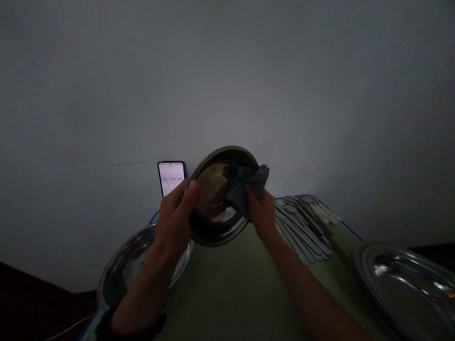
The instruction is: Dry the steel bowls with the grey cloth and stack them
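A shiny metal bowl (213, 227) is held up above the table, tilted so that its inside faces me. My left hand (176, 213) grips its left rim, with the thumb over the edge on the inner side. In my right hand (261, 208) is a bunched grey-blue cloth (245, 187), pressed at the bowl's right inner side and rim. The fingers behind the cloth and behind the bowl are hidden.
A phone (171, 175) showing a timer leans on the wall behind my left hand. A large metal basin (117, 265) stands at left. Several knives, forks and spoons (302, 227) lie right on the green tabletop (231, 293). Stacked oval metal trays (401, 284) sit at far right.
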`<state>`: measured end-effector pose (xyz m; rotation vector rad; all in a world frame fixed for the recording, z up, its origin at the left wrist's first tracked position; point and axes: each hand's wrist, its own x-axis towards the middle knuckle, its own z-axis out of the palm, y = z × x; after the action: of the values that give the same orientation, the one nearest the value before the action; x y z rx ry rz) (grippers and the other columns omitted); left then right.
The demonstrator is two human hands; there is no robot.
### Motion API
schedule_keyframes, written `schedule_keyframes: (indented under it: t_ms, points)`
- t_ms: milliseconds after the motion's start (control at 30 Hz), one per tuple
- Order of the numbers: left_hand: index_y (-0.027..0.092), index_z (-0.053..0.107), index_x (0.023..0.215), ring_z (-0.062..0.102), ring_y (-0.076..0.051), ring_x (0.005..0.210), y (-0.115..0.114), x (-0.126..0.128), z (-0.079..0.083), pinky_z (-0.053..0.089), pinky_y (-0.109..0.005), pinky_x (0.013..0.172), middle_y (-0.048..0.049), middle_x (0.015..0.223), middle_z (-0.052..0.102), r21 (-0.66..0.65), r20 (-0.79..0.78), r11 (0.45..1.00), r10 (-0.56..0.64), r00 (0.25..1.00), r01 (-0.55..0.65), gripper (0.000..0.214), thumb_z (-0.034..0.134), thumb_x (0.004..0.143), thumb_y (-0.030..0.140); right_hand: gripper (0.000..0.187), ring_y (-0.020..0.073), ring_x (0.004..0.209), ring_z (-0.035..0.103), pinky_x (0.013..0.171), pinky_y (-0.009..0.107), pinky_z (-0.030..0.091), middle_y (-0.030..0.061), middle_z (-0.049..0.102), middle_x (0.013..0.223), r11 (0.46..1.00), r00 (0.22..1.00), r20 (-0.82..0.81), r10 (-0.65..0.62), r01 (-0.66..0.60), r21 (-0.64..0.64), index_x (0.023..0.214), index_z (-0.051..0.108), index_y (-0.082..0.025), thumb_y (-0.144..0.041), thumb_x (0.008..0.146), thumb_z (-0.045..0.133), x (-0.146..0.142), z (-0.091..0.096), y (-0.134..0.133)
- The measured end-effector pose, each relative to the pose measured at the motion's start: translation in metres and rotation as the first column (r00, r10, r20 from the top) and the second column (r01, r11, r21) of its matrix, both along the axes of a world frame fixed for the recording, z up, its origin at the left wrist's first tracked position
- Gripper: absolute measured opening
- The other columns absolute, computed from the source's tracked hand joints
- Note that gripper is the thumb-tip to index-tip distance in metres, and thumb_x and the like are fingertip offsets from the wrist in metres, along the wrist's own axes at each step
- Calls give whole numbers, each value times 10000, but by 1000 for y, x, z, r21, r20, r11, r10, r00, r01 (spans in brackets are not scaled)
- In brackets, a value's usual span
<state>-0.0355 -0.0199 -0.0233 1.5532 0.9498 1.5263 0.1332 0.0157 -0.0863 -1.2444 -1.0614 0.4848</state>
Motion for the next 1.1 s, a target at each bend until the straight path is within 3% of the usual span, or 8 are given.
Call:
schedule_keyframes:
  t_ms: [167, 300, 400, 500, 700, 867, 967, 1100]
  points:
    - [237, 622, 1224, 619, -258, 1105, 2, -4, 4, 521, -308, 859, -41, 1214, 678, -81, -36, 995, 54, 998, -56, 484, 645, 800, 471, 320, 251, 844, 675, 676, 311, 499, 103, 744, 895, 974, 976, -111, 189, -201, -108, 890, 675, -138, -396, 701, 667, -10, -11, 7]
    - [340, 397, 1438, 525, -289, 1266, 2, -20, 12, 463, -386, 997, -40, 1405, 562, -246, -70, 969, -54, 996, 36, 799, 748, 720, 341, 222, 237, 819, 659, 695, 312, 469, 83, 737, 874, 981, 963, 186, 193, -184, -64, 881, 675, -149, -289, 710, 648, 17, 2, 6]
    - [282, 603, 1283, 552, -333, 1236, 0, -28, 16, 451, -461, 1004, -100, 1309, 638, -295, -212, 941, -230, 950, 162, 540, 685, 766, 415, 150, 216, 751, 640, 668, 298, 432, 57, 719, 792, 984, 840, 515, 172, -175, -43, 848, 674, -168, -190, 738, 575, 31, 12, 2]
    - [253, 697, 1137, 566, -335, 1215, 1, -26, 14, 424, -474, 1026, -100, 1256, 673, -250, -424, 961, -216, 879, 115, 434, 699, 741, 430, 181, 210, 704, 631, 638, 289, 404, 50, 703, 747, 991, 736, 666, 123, -125, -44, 871, 670, -184, -143, 749, 542, 30, 17, -4]
    - [226, 698, 1091, 661, -287, 992, 8, -13, 3, 493, -422, 888, -71, 1044, 747, -203, -536, 972, -212, 817, 120, 369, 578, 823, 449, 112, 211, 665, 620, 608, 289, 405, 42, 665, 704, 993, 700, 708, 90, -118, -10, 892, 626, -183, -176, 792, 574, 19, 25, -13]
    - [183, 698, 837, 648, -247, 790, 4, -1, 6, 485, -351, 709, -57, 843, 734, -217, -647, 973, -207, 734, 83, 273, 505, 823, 375, 194, 222, 881, 621, 756, 331, 473, 79, 659, 1006, 967, 665, 744, 69, -228, 114, 977, 599, -197, -186, 786, 637, 15, 30, -20]
    - [183, 686, 798, 620, -221, 722, 1, 3, 9, 453, -324, 653, -35, 771, 711, -185, -704, 979, -193, 683, 86, 228, 498, 790, 312, 161, 237, 911, 600, 803, 361, 473, 80, 651, 962, 959, 618, 786, 13, -231, 165, 957, 609, -195, -177, 797, 615, 14, 30, -21]
    - [181, 715, 837, 637, -239, 784, 2, -1, 11, 456, -339, 687, -30, 807, 729, -201, -609, 978, -171, 774, 58, 237, 526, 764, 305, 85, 235, 834, 596, 753, 350, 467, 80, 649, 868, 967, 708, 703, -67, -126, 220, 855, 621, -182, -239, 794, 606, 20, 24, -13]
